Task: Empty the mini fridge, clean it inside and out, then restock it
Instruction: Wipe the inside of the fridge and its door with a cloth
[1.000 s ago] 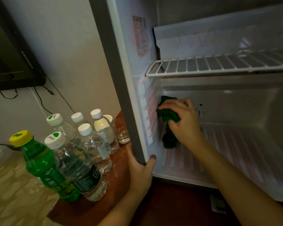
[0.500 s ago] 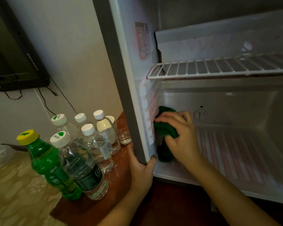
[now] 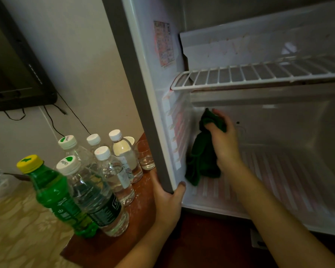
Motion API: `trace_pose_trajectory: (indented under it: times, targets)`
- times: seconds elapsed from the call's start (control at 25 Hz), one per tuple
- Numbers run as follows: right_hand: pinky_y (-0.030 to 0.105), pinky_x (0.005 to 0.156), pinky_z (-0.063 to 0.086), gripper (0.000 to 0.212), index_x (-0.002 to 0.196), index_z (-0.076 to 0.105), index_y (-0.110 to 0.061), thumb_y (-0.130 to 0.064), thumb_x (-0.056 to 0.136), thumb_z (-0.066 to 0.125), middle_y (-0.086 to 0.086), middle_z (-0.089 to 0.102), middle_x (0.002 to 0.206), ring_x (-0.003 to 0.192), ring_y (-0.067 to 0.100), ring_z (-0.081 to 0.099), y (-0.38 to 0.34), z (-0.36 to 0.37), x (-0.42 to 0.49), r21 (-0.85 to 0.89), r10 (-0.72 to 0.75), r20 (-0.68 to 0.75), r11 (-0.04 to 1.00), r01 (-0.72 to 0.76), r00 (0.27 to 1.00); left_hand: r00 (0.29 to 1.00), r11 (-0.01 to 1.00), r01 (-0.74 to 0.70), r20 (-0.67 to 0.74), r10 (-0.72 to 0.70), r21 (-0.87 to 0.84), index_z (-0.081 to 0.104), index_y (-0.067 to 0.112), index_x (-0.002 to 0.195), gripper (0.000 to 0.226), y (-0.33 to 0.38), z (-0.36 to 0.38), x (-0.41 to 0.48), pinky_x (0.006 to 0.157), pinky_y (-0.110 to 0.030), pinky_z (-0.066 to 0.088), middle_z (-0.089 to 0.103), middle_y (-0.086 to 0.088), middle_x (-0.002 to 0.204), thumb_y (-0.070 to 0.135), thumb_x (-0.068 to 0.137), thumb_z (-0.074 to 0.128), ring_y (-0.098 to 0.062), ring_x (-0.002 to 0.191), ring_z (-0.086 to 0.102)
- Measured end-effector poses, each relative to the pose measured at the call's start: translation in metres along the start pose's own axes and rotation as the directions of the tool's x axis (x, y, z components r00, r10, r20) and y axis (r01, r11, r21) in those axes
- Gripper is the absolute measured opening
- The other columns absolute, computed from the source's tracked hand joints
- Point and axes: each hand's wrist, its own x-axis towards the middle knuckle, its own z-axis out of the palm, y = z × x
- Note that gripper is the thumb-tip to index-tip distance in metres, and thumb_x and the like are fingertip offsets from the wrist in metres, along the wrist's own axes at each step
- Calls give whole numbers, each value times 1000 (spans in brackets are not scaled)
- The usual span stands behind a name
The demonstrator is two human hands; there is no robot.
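Gripping mini fridge (image 3: 137, 97), left hand (image 3: 167, 202); right hand (image 3: 224, 144) clutching green cloth (image 3: 200, 159) inside.

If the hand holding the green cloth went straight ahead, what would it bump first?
The right hand would probably press its green cloth into the fridge's back wall near the left corner; depth is unclear.

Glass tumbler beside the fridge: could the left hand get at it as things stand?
Probably yes: the glass tumbler stands just beyond the left hand, no bottle between them, though that hand grips the fridge.
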Motion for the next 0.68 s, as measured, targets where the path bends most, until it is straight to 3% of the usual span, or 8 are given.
trace_pose_trajectory:
  times: [0.12,0.24,0.32,0.4,0.48,0.56,0.68]
  targets:
    - [38,101,47,37,124,59,-26,-12,90,55,-3,60,122,109,11,58,11,27,-24,-90,-64,16,994,66,998,1000,1000,-28,4,28,-9,36,41,120,72,1,0,-1,79,3,37,46,22,116,9,63,67,21,102,48]
    - [28,101,45,42,120,61,-31,-6,86,59,-14,59,120,112,2,56,16,22,-73,-83,-163,61,982,167,985,999,997,-13,47,16,-81,39,39,124,73,0,-1,1,83,-10,47,58,18,114,11,64,70,7,106,56]
    - [23,100,43,42,117,63,-31,-14,79,60,-17,58,119,116,6,53,20,10,-99,-127,-285,149,944,304,947,997,990,17,77,-6,-139,38,34,131,76,-1,-1,2,85,-20,50,62,15,118,17,65,72,-6,111,60]
    - [17,96,40,44,115,64,-35,-25,74,54,-23,57,118,114,7,51,20,-2,-103,-200,-360,240,890,409,901,997,991,20,77,-10,-135,35,24,136,78,1,-1,1,88,-18,48,60,8,123,19,66,71,-9,115,58]
    - [11,91,37,46,118,63,-31,-25,74,52,-26,56,117,106,9,50,19,-9,-91,-338,-438,305,780,526,846,998,995,2,65,5,-99,34,21,138,81,3,-1,1,92,-18,47,55,1,130,23,67,72,-10,120,54]
    - [11,86,36,45,120,64,-21,-22,76,53,-16,58,116,100,13,48,18,-12,-80,-459,-525,330,638,619,785,999,998,5,49,-1,-62,35,21,138,83,1,-2,1,95,-18,46,54,-1,130,29,65,74,-8,119,54]
    - [18,79,37,42,116,66,-14,-21,77,54,-3,64,116,96,17,44,14,-14,-67,-549,-604,374,467,693,704,1000,1000,-21,13,21,-15,39,30,128,76,6,-1,-1,85,-5,42,53,10,120,27,60,73,9,107,54]
